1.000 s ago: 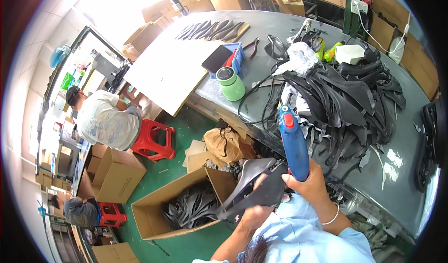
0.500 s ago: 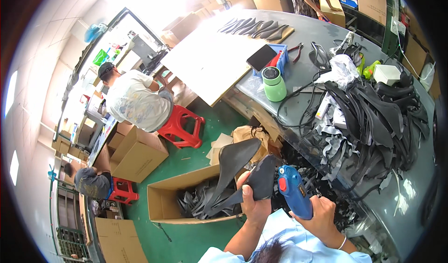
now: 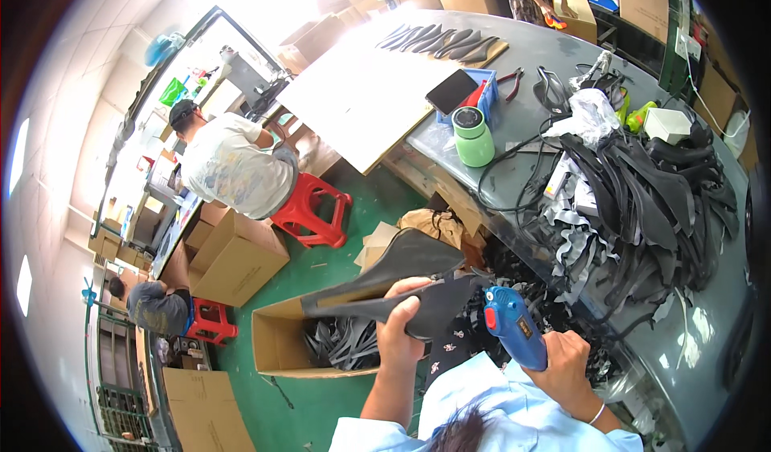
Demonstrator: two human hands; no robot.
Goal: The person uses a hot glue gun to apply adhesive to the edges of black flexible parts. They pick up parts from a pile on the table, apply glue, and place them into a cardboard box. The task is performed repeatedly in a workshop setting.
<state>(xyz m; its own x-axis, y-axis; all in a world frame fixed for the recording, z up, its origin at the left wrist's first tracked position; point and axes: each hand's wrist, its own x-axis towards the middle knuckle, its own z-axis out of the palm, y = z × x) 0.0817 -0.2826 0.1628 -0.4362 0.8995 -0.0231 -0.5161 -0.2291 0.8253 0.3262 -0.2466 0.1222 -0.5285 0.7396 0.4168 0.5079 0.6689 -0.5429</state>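
Hands at a workshop bench: the left hand [image 3: 399, 329] grips a black bicycle saddle [image 3: 395, 285] from beneath, fingers curled over its near edge, holding it level above an open cardboard box [image 3: 281, 335] of similar black parts at eight o'clock. The right hand [image 3: 567, 358], fingers wrapped tight around the grip, aims a blue power tool [image 3: 514, 326] at the saddle's rear, apparently to work its edge, while black trimmings [image 3: 642, 203] crowd the grey table [image 3: 522, 111] at two o'clock.

Green floor [image 3: 337, 235]; long grey workbench [image 3: 522, 67]; red plastic stools [image 3: 313, 207]; cardboard boxes [image 3: 237, 255] scattered about; bright daylight floods the far side.
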